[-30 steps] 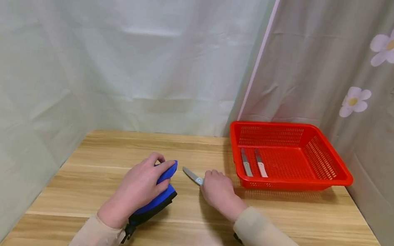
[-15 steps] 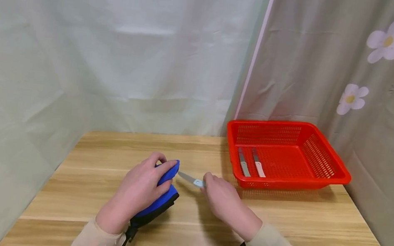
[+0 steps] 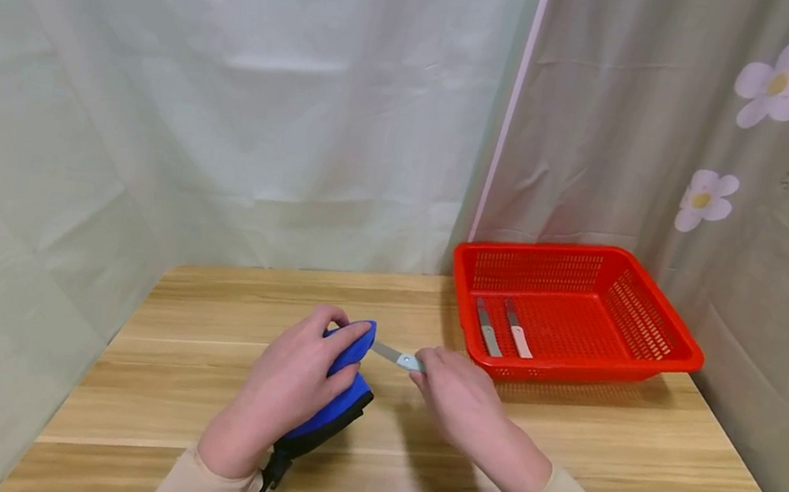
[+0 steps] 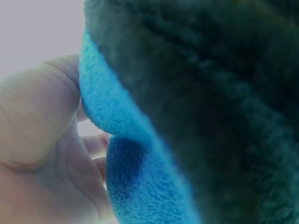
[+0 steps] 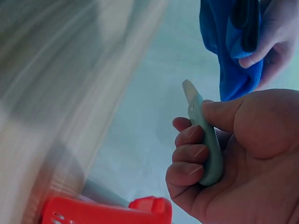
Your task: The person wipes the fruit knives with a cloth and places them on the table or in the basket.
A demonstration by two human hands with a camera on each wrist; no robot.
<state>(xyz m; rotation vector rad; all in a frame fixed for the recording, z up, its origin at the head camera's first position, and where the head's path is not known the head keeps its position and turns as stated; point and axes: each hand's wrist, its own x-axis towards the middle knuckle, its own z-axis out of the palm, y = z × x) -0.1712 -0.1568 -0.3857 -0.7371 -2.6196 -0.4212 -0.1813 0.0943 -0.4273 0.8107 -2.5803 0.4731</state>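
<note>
My right hand (image 3: 460, 398) grips a small knife (image 3: 411, 362) by its pale blue-green handle, the blade pointing left. In the right wrist view, the fingers curl round the handle (image 5: 212, 156) with the thumb along its side. My left hand (image 3: 293, 375) pinches a folded blue cloth (image 3: 347, 395) with black edging between thumb and fingers. In the head view the blade tip lies at the cloth's upper edge; whether it touches cannot be told. The left wrist view has the blue cloth (image 4: 100, 93) close up, beside the thumb, with its dark part filling the right side.
A red plastic basket (image 3: 577, 371) stands at the back right of the wooden table (image 3: 200, 336). Inside lie a grey-handled knife (image 3: 489, 339) and a pink-handled knife (image 3: 521, 341), side by side at its left. Curtains (image 3: 309, 99) hang behind and beside the table.
My right hand has lifted the knife off the table and moved slightly right. My left hand, with the cloth, has shifted right, and the blade tip now meets the cloth's edge in view.
</note>
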